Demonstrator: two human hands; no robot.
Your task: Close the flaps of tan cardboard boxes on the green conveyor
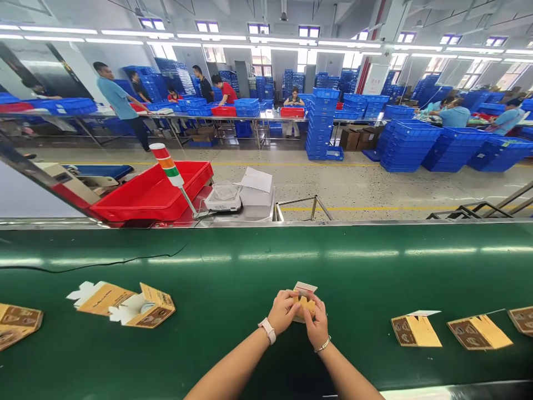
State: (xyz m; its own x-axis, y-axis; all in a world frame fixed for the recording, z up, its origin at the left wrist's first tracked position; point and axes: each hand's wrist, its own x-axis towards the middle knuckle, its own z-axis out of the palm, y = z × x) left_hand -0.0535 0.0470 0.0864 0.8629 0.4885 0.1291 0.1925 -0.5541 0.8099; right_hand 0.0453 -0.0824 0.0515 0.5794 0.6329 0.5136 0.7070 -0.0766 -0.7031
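Observation:
Between my two hands, over the green conveyor belt [233,355], is a small cardboard box [306,287] with one white-lined flap standing up at its far side. My left hand [284,311], with a pale watch band at the wrist, grips the box's left side. On the right side my right hand [317,322] holds it, a bracelet around that wrist. Both thumbs press near the tan flaps at the top. Fingers cover most of the box, so its contents cannot be seen.
Left on the belt lie an open printed box [156,311], a box with a long raised flap [104,299] and another box [19,322]. Several brown-and-tan boxes [416,330] lie right. Beyond the belt are a red bin [145,194], a scale [224,199] and a signal light [166,164].

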